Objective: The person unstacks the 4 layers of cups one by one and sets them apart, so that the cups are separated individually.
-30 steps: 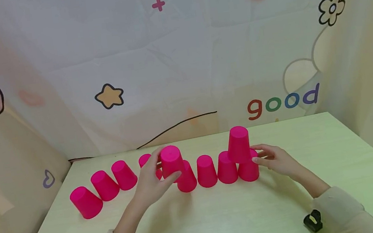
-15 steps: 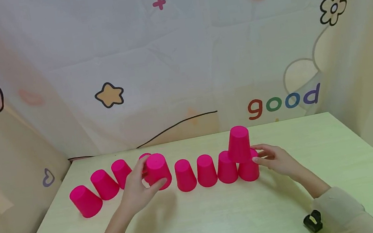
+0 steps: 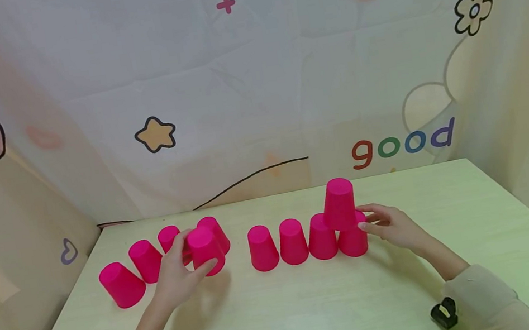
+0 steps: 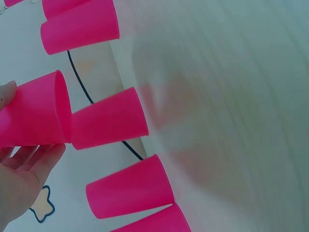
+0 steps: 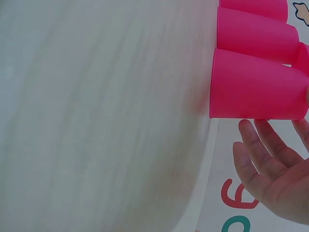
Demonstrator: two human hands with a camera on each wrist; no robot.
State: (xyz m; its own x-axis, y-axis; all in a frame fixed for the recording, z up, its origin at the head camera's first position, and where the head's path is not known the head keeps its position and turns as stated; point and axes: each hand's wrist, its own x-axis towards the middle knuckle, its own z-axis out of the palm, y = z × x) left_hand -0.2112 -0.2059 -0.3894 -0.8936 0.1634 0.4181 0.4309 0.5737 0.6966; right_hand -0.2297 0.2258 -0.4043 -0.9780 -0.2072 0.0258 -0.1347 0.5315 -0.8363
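one cup [image 3: 205, 249] has shifted leftward, gripped by the left hand [image 3: 174, 274] left of centre, so it's now apart from the middle row [image 3: 293, 243]; i can't tell whether the right hand [image 3: 391, 228] pinches the raised cup [image 3: 339, 205].

Closed at the back and at both sides by pale, creased cloth [image 3: 253, 87], printed with an orange star [image 3: 155, 134], an outlined flower [image 3: 473, 10] and the coloured word "good" [image 3: 403, 143]. Furnished with light yellow-green tabletop [image 3: 316, 315], softly lit.
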